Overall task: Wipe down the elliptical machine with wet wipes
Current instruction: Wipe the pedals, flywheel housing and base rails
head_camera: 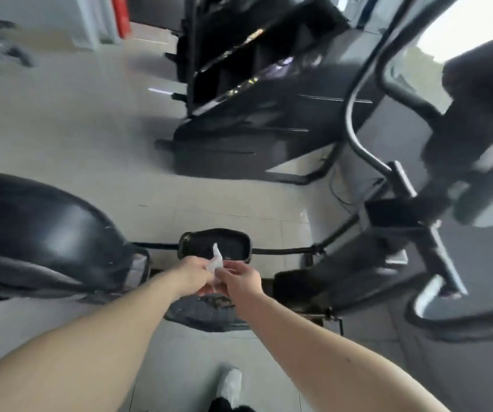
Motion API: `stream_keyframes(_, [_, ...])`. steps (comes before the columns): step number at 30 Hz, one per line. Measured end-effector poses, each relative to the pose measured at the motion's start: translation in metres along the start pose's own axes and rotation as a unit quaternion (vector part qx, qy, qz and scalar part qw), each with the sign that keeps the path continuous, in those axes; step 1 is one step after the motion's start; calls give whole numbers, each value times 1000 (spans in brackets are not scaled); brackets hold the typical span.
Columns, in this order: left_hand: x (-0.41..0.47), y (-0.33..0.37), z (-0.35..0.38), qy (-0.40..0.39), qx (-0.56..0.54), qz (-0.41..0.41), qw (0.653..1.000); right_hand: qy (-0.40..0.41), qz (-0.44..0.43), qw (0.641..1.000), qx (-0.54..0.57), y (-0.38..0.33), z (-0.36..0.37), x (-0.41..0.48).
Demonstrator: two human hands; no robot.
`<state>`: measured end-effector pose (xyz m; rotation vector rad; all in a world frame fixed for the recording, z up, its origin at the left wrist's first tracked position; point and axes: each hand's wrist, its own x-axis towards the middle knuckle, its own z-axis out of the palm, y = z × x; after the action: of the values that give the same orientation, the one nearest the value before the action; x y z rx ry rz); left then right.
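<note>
Both of my hands meet over the elliptical machine's pedals. My left hand (193,273) and my right hand (242,278) each pinch a small white wet wipe (217,261) that sticks up between them. Just beyond the hands lies the far black foot pedal (233,242) on its thin bar. The near pedal (197,312) sits below my wrists, partly hidden by them. The machine's rounded black flywheel cover (40,230) fills the left side. Its handle arm (361,135) and upright frame (435,248) rise on the right. The picture is blurred.
Another black exercise machine (257,93) stands on the pale tiled floor (76,120) behind the elliptical. My white shoe (230,385) shows at the bottom edge. A thin cable (337,191) trails on the floor near the right frame.
</note>
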<state>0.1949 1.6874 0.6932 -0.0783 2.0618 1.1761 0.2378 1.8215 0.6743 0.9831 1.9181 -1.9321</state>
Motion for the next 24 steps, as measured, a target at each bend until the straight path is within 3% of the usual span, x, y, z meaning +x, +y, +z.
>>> stream_keyframes(5, [23,11,41,-57,110,12,992,46,31,998,9,36,-49,11])
stream_keyframes(13, [60,12,78,-37,161,-42,985,106,75,989,68,82,-102,42])
stream_keyframes(17, [82,2,73,-49,159,-74,983,132,82,983,94,94,-99,56])
stream_keyframes(24, [140,-29,56,-91,143,-59,984,190,133,961,149,120,-58,81])
